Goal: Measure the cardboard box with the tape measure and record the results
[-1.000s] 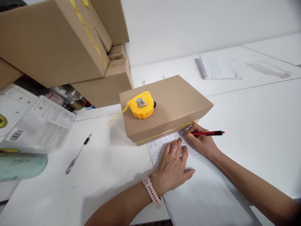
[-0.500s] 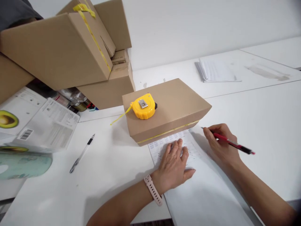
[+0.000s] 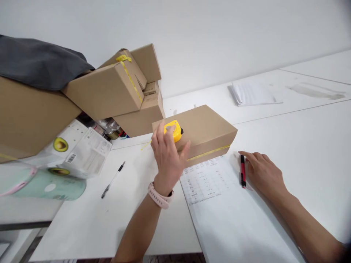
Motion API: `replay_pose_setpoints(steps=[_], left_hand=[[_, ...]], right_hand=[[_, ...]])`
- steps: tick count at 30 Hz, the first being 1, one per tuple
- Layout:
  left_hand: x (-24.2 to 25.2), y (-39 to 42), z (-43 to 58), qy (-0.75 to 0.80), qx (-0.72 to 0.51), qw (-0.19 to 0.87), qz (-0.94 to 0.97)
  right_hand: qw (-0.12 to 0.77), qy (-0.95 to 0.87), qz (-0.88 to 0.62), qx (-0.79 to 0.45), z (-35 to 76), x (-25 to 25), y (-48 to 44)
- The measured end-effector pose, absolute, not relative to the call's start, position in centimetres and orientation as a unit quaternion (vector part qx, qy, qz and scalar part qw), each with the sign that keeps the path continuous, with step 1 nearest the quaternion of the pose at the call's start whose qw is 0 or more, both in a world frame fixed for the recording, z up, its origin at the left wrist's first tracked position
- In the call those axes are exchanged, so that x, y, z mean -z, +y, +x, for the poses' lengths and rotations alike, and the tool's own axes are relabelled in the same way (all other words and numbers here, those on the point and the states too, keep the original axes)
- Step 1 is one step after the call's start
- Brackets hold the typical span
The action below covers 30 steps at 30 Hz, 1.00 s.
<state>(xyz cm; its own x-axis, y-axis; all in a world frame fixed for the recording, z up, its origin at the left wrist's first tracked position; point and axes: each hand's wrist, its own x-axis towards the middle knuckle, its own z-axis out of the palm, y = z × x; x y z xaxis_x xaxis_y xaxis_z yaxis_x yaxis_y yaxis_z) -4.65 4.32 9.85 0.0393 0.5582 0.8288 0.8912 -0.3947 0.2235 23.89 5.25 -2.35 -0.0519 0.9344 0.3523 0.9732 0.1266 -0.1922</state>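
My left hand (image 3: pixel 168 160), with a pink watch band (image 3: pixel 160 196) on its wrist, reaches over a yellow tape measure (image 3: pixel 177 132). Its fingers cover the left part of the case and the thumb stands apart, so the hand looks open around it. The tape measure lies on a closed cardboard box (image 3: pixel 204 126) with yellow tape along its side. My right hand (image 3: pixel 264 173) rests open at the edge of the papers, fingers stretched out. Beside its fingers a red and black pen (image 3: pixel 242 171) lies loose. A printed sheet (image 3: pixel 203 182) is partly under the box.
A clear pen with a black grip (image 3: pixel 113 180) lies to the left. Several cardboard boxes (image 3: pixel 105 91) are stacked behind, with dark cloth (image 3: pixel 44 64) on top. A white avocado-print box (image 3: pixel 82 146) and a mint-green object (image 3: pixel 68 188) stand left. A paper stack (image 3: pixel 253 93) lies at the back.
My left hand has lifted off the sheet and moved up and left to the tape measure. My right hand has let go of the red pen. The view has shifted, showing more on the left.
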Motion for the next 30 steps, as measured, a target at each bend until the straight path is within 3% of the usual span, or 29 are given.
replay_pose_setpoints(steps=[5,9,11,13,16,19,22,25,30], left_hand=[[-11.8,7.4,-6.8,-0.654,0.354,0.016,-0.668],[-12.2,7.1,-6.9,-0.63,0.426,-0.046,-0.647],[-12.8,5.6,-6.5,-0.582,0.476,-0.137,-0.645],[-13.5,3.7,-6.0,-0.519,0.491,-0.274,-0.644],[-14.5,1.0,-5.2,-0.462,0.465,-0.403,-0.639],[-14.8,-0.6,-5.0,-0.473,0.447,-0.415,-0.635],[-14.6,-1.1,-5.7,-0.488,0.449,-0.42,-0.619],[-14.6,-0.7,-7.6,-0.493,0.486,-0.403,-0.598],[-15.7,2.3,-14.3,-0.582,0.561,-0.278,-0.519]], right_hand=[[0.273,-0.702,-0.657,0.004,24.5,3.0,5.3],[0.434,-0.65,-0.622,0.042,23.6,1.1,4.4],[0.516,-0.626,-0.585,0.005,22.4,-1.4,3.8],[0.558,-0.613,-0.541,-0.145,20.9,-4.6,3.2],[0.493,-0.585,-0.428,-0.481,18.5,-9.5,2.9],[0.419,-0.552,-0.339,-0.636,16.7,-12.6,2.8],[0.4,-0.531,-0.333,-0.668,15.9,-13.5,3.1],[0.438,-0.515,-0.354,-0.646,16.5,-14.0,5.2],[0.555,-0.465,-0.395,-0.566,19.6,-15.0,12.5]])
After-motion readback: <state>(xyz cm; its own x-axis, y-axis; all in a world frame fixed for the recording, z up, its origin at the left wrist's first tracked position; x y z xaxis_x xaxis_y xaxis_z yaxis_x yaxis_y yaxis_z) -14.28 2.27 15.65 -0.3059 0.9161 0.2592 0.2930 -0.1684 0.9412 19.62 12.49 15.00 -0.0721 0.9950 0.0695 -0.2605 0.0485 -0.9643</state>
